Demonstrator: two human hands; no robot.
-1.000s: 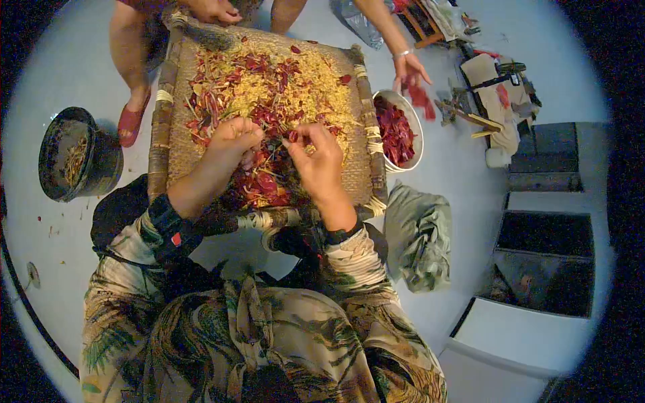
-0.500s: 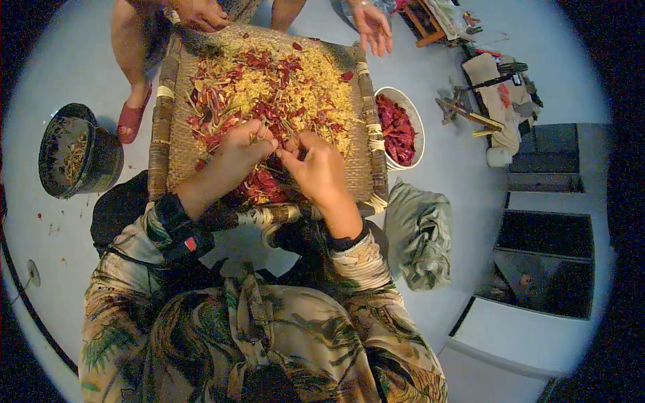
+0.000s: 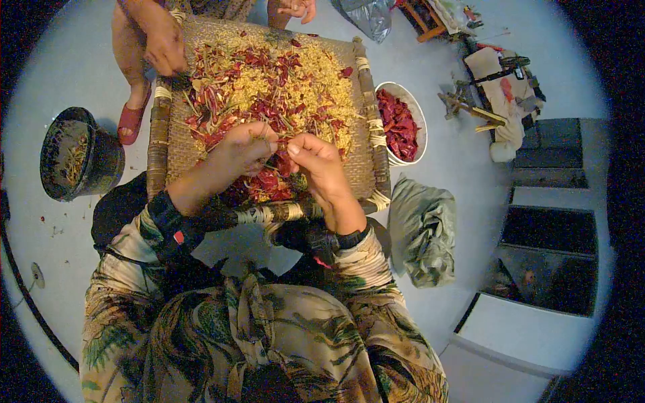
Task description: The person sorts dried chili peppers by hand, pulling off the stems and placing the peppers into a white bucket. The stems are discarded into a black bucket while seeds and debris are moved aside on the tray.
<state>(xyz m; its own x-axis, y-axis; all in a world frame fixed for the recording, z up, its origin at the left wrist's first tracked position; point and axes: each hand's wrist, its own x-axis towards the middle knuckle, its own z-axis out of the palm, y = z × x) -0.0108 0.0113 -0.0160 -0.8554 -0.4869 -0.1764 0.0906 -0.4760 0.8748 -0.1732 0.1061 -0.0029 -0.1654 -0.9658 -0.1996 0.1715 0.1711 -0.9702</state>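
Observation:
Over the near part of a woven tray (image 3: 176, 138) with a bound wooden frame, my two hands meet almost fingertip to fingertip. My left hand (image 3: 247, 153) is closed in a pinch, with thin stem-like bits at its fingers. My right hand (image 3: 321, 164) pinches beside it. A small reddish piece shows between the fingertips, perhaps part of a dried chili; the fingers mostly hide it. Below and beyond the hands lie dried red chilies (image 3: 261, 183), stems and a broad spread of yellow seeds (image 3: 329, 70).
Right of the tray, a white bucket (image 3: 423, 138) holds red chili pieces (image 3: 401, 124). A black bucket (image 3: 107, 158) with stem scraps stands left. A green sack (image 3: 426, 235) lies at right. Across the tray is another person, one hand (image 3: 165, 50) at its far left corner, the other (image 3: 297, 9) beyond its far edge.
The other person's one hand has moved from the far right corner towards the middle, the other down to the left corner. My hands stay together, the right one slightly turned.

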